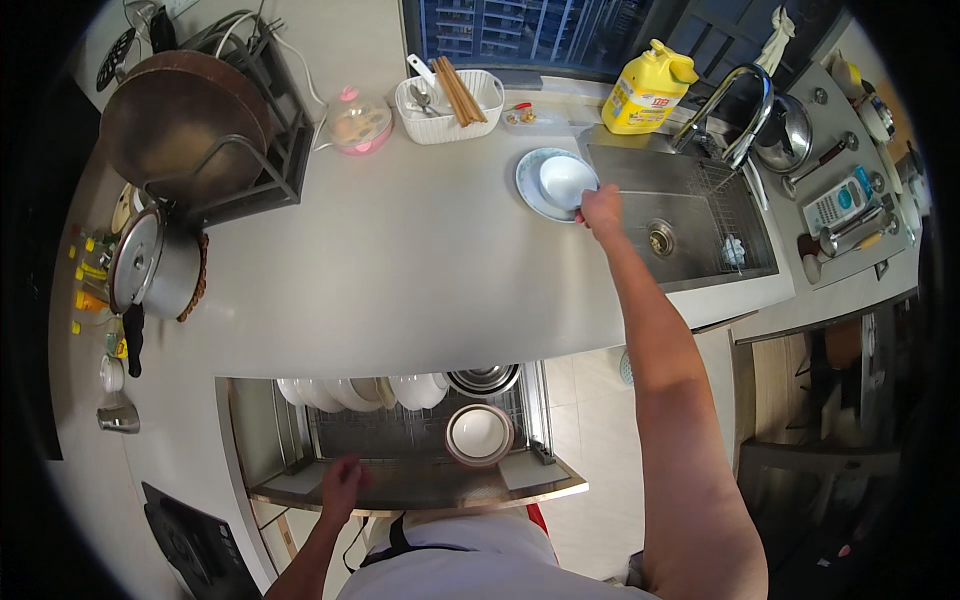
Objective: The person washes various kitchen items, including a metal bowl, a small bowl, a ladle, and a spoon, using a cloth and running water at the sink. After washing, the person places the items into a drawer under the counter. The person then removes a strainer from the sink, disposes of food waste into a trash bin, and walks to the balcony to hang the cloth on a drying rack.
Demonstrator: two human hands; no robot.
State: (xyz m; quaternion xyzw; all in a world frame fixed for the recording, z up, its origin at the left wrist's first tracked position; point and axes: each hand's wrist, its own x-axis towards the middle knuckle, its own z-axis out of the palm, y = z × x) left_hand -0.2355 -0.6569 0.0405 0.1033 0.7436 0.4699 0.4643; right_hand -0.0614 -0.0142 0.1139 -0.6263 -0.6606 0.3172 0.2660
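Note:
My right hand (601, 210) reaches to the sink's left edge, its fingers at the near right rim of a small white bowl (566, 180). That bowl sits on a blue-patterned plate (530, 187) on the counter; the fingertips are partly hidden, but they close on the rim. Low on the left, my left hand (346, 481) hovers over the front of an open drawer (420, 491), slightly blurred, with nothing seen in it. Inside the drawer, white dishes (352, 393) stand in a row in the rack, beside metal bowls (484, 379) and stacked bowls (479, 435).
Behind the plate are a white basket (450, 133) with chopsticks and a yellow detergent jug (645, 94). The steel sink (660, 172) and faucet (761, 97) lie right. A large pan (184, 127) leans in a rack at left, near a lidded pot (169, 270).

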